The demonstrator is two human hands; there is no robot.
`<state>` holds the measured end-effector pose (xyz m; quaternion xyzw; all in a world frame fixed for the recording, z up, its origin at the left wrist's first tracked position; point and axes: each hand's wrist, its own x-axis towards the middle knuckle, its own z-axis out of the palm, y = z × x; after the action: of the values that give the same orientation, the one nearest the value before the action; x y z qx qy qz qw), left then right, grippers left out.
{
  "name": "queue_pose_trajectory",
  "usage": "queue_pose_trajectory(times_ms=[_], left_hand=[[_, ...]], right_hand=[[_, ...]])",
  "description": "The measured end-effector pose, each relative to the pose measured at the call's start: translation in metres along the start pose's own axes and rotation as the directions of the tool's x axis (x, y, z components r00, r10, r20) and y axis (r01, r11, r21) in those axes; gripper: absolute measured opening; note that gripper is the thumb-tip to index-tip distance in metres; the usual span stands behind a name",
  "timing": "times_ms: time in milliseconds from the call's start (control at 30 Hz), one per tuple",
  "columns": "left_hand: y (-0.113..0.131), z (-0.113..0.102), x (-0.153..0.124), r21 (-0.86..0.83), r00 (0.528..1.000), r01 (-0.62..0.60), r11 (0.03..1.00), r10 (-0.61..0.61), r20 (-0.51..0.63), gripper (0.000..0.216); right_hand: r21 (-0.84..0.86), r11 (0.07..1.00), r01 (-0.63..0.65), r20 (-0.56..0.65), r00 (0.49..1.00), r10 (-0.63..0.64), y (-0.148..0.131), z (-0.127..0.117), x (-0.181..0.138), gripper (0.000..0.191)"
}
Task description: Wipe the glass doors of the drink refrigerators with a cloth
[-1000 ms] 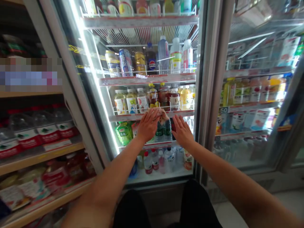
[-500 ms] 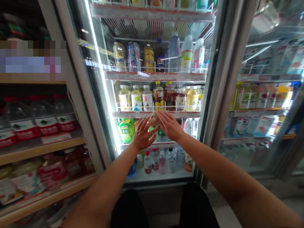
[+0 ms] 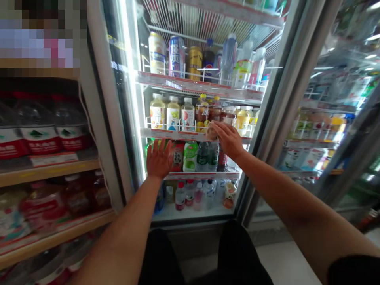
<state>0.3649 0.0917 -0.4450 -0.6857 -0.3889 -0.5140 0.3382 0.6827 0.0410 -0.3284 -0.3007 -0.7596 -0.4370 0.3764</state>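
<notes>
A lit drinks fridge stands before me behind a glass door (image 3: 118, 103) with bright reflections on it. My left hand (image 3: 159, 160) is open, its fingers spread upward at the door's left part, in front of the lower middle shelf; whether the palm touches the glass I cannot tell. My right hand (image 3: 230, 139) is closed on a crumpled pale cloth (image 3: 211, 131) at the glass, right of centre, level with a shelf edge (image 3: 190, 134). Fingers cover part of the cloth. Through the glass, bottles with fruit labels (image 3: 173, 114) show behind and left of the cloth.
Left of the fridge are wooden-edged shelves (image 3: 44, 170) with red-capped bottles (image 3: 38, 126). On the right, a metal door frame (image 3: 276, 114) separates this fridge from another one holding bottles (image 3: 323, 126). My dark-clothed knees (image 3: 237, 253) are close to the fridge's base.
My hands have moved apart. The left went left and slightly up, fingers spread; the right moved right and up the glass with the cloth. The view has tilted a little.
</notes>
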Motion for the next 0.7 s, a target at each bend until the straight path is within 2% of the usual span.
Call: queue_pose_trajectory(times_ms=[67, 133, 200, 267, 300, 333, 400, 433, 500, 533, 600, 700], left_hand=[[0.001, 0.001, 0.000, -0.024, 1.000, 0.024, 0.999, -0.024, 0.017, 0.058], [0.001, 0.002, 0.000, -0.053, 0.998, 0.051, 0.997, -0.048, 0.044, 0.058], [0.001, 0.002, 0.000, -0.069, 0.996, 0.067, 0.995, -0.063, 0.060, 0.058], [0.000, 0.003, 0.000, -0.067, 0.997, 0.064, 0.996, -0.060, 0.055, 0.058], [0.000, 0.003, 0.000, -0.064, 0.998, 0.055, 0.996, -0.053, 0.044, 0.058], [0.000, 0.003, 0.000, -0.061, 0.999, 0.045, 0.997, -0.043, 0.032, 0.058], [0.000, 0.003, 0.000, -0.051, 1.000, 0.028, 0.998, -0.028, 0.003, 0.058], [0.000, 0.003, 0.000, -0.045, 1.000, 0.024, 0.999, -0.024, -0.009, 0.059], [0.000, 0.002, 0.000, -0.035, 1.000, 0.021, 0.999, -0.022, -0.020, 0.059], [0.001, 0.002, 0.000, -0.035, 0.999, 0.024, 0.999, -0.025, -0.024, 0.059], [0.001, 0.001, 0.000, -0.043, 0.999, 0.030, 0.999, -0.031, -0.020, 0.059], [0.001, 0.000, 0.001, -0.051, 0.999, 0.042, 0.998, -0.043, -0.015, 0.058]], right_hand=[[-0.058, 0.998, -0.021, 0.005, 1.000, 0.021, 0.000, -0.005, 0.001, 0.047], [-0.068, 0.992, 0.106, 0.105, 0.990, -0.098, -0.002, -0.008, -0.001, 0.048], [-0.002, 0.957, 0.290, 0.239, 0.929, -0.281, -0.001, -0.011, -0.003, 0.047], [0.079, 0.923, 0.377, 0.313, 0.870, -0.382, 0.005, -0.014, -0.002, 0.046], [0.093, 0.928, 0.362, 0.320, 0.871, -0.372, 0.010, -0.015, 0.001, 0.046], [0.087, 0.947, 0.308, 0.305, 0.897, -0.320, 0.015, -0.016, 0.003, 0.047], [0.057, 0.990, 0.126, 0.223, 0.965, -0.136, 0.021, -0.016, 0.007, 0.051], [0.048, 0.998, 0.032, 0.176, 0.984, -0.040, 0.022, -0.015, 0.008, 0.054], [0.052, 0.995, -0.082, 0.123, 0.990, 0.075, 0.015, -0.012, 0.003, 0.061], [0.059, 0.995, -0.086, 0.129, 0.989, 0.078, 0.010, -0.011, -0.001, 0.064], [0.081, 0.997, -0.020, 0.188, 0.982, 0.005, 0.000, -0.010, -0.008, 0.066], [0.110, 0.990, 0.082, 0.265, 0.958, -0.109, -0.001, -0.014, -0.009, 0.059]])
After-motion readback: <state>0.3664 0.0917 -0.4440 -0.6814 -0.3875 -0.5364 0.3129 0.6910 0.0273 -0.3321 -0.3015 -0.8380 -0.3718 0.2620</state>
